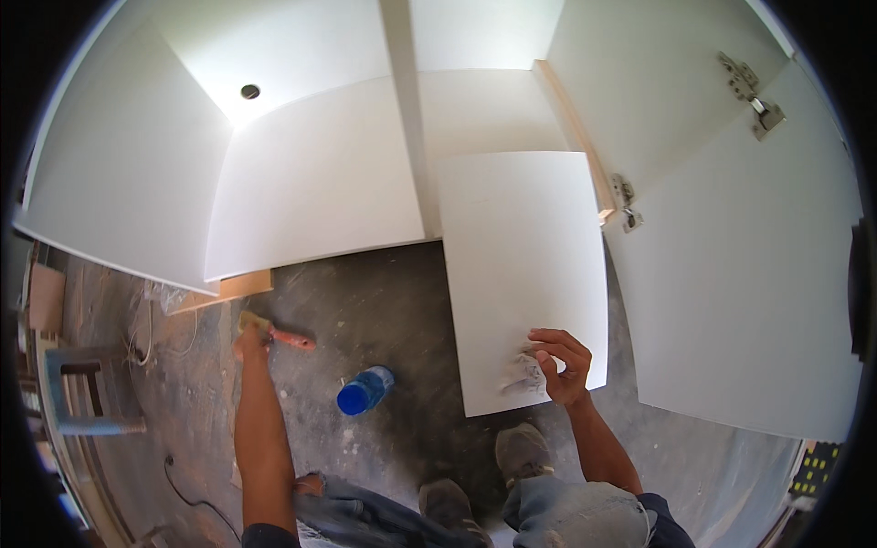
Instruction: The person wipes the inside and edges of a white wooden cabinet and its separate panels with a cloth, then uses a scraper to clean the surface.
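Observation:
My left hand (pixel 249 343) is down at the floor on the left, closed at the bristle end of a paintbrush with a red handle (pixel 294 341); most of its fingers are hidden. The pale bristles (pixel 252 320) show just above the hand, and the handle points right. Over the lower end of a loose white panel (pixel 521 256), my right hand (pixel 566 363) has curved fingers around the edge of a crumpled greyish rag (pixel 523 375). The rag looks slightly blurred against the panel. A blue bottle (pixel 365 391) lies on the floor between my arms.
Ahead stands a white cabinet (pixel 311 173) with a divider and a round hole. To the right, a white door (pixel 731 301) carries metal hinges (pixel 628 203). A wooden strip (pixel 575 137) runs inside. On the left are a small blue stool (pixel 100 425) and a dark cable (pixel 187 498).

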`<state>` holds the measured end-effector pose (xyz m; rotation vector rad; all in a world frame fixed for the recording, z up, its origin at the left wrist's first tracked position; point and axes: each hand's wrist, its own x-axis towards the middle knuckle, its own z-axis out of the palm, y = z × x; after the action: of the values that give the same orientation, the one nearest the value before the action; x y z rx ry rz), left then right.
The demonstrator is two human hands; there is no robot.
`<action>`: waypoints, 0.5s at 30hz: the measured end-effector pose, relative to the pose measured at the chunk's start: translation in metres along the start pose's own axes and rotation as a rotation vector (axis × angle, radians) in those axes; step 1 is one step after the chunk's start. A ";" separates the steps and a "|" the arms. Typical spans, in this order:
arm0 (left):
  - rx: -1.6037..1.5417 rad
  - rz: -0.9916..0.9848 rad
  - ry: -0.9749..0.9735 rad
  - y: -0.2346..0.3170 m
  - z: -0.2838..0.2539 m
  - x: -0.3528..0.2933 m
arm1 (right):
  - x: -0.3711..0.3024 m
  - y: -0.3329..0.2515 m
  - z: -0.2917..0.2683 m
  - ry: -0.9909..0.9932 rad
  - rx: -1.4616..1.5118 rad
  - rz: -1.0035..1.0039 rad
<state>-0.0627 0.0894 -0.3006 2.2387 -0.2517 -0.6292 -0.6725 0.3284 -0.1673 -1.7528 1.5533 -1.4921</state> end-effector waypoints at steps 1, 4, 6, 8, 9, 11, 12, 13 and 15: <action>0.003 -0.010 0.010 -0.002 0.005 -0.020 | -0.003 0.002 -0.001 -0.013 0.005 0.002; 0.656 0.412 0.180 0.015 0.017 -0.089 | -0.013 0.003 -0.003 -0.034 -0.016 0.010; 0.582 0.329 0.001 0.036 0.006 -0.120 | -0.020 0.002 0.000 -0.072 -0.021 0.059; 0.651 0.394 0.099 0.038 -0.004 -0.096 | -0.021 -0.002 0.011 -0.056 0.025 0.052; 0.721 0.451 0.164 0.036 -0.002 -0.094 | -0.022 -0.002 0.011 -0.046 0.015 0.059; 0.750 0.517 0.139 0.028 0.002 -0.101 | -0.025 -0.001 0.007 -0.027 -0.008 0.074; 0.773 0.577 0.117 0.025 0.004 -0.108 | -0.026 -0.001 0.004 -0.026 -0.013 0.080; 0.776 0.586 0.104 0.023 0.006 -0.111 | -0.026 -0.001 0.002 -0.024 -0.019 0.086; 0.806 0.718 0.077 0.023 0.002 -0.111 | -0.025 -0.003 -0.002 -0.006 -0.020 0.108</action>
<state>-0.1590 0.1131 -0.2448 2.6254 -1.3911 -0.0253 -0.6687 0.3515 -0.1754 -1.6547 1.6379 -1.4238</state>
